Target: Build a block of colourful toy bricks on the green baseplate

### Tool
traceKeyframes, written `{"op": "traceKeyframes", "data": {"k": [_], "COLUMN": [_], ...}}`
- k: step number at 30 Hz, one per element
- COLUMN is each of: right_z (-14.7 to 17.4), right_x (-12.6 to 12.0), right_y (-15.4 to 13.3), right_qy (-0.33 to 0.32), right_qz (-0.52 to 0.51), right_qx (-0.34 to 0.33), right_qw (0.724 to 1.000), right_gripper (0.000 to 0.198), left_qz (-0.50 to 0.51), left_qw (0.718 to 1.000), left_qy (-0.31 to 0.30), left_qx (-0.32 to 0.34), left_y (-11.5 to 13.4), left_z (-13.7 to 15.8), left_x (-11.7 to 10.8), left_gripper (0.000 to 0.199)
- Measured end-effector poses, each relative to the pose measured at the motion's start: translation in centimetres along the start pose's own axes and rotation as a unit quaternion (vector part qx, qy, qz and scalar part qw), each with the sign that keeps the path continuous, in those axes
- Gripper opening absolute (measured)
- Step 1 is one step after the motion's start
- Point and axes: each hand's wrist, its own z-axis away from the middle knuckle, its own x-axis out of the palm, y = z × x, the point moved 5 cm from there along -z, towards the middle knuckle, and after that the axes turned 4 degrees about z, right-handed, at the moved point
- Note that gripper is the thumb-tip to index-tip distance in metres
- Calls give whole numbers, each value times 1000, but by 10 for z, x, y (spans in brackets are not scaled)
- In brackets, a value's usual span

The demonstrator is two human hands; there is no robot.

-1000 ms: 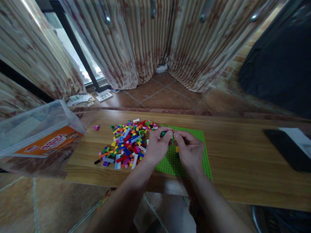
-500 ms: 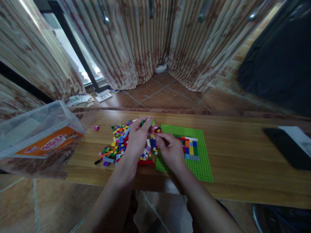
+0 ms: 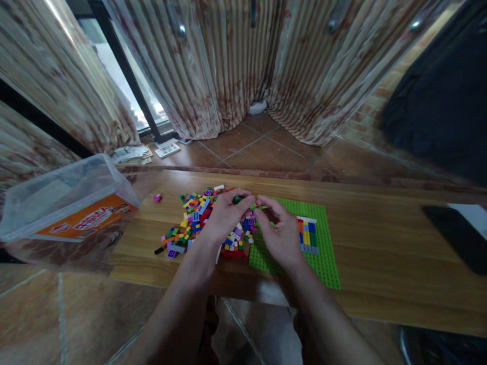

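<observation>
My left hand (image 3: 225, 217) is closed above the right part of the brick pile, and a dark green toy brick (image 3: 238, 199) shows between its thumb and fingers. Close against it, my right hand (image 3: 281, 233) bends its fingers into a pinch over the left edge of the green baseplate (image 3: 325, 253). Whatever the right fingertips grip is too small and hidden to name. Rows of coloured bricks (image 3: 307, 234) stand on the baseplate, partly covered by the right hand. Loose toy bricks (image 3: 196, 217) in many colours spread left of and beneath my left hand.
A clear plastic box (image 3: 127, 190) with an orange label stands left of the wooden table (image 3: 380, 243). One pink brick (image 3: 157, 197) lies apart near the table's left end. A black flat object (image 3: 452, 238) and white paper (image 3: 472, 218) lie at the right. Curtains (image 3: 228, 76) hang beyond.
The view has shifted, so the table appears slightly further right. Both hands have come closer together, fingertips meeting. My right hand now covers more of the built bricks.
</observation>
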Motion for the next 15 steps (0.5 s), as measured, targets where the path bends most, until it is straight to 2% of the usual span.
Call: {"op": "traceKeyframes", "data": {"k": [3,10,13,15], "right_z": [1,6,6,4], "right_x": [-6,-26,-41,-58], "right_y": [-4,-7,-6,-2], "right_qy": [-22,-14,-7,22], "right_qz": [33,60,101,131], "right_qx": [-14,-25,-20,-10], "right_qw": [999,998,995,991], "right_gripper": [29,27,22,21], "left_qz": [0,6,4,3], "left_qw": [999,993,993,995], "left_qy": [-39,-102,-104,-86], "left_qx": [-20,-53,-53,-57], "left_y": [-2,-11,-13,-13], "left_z": [3,6,5,5], "left_x": [9,23,27,29], "left_gripper": [25,32,33,32]}}
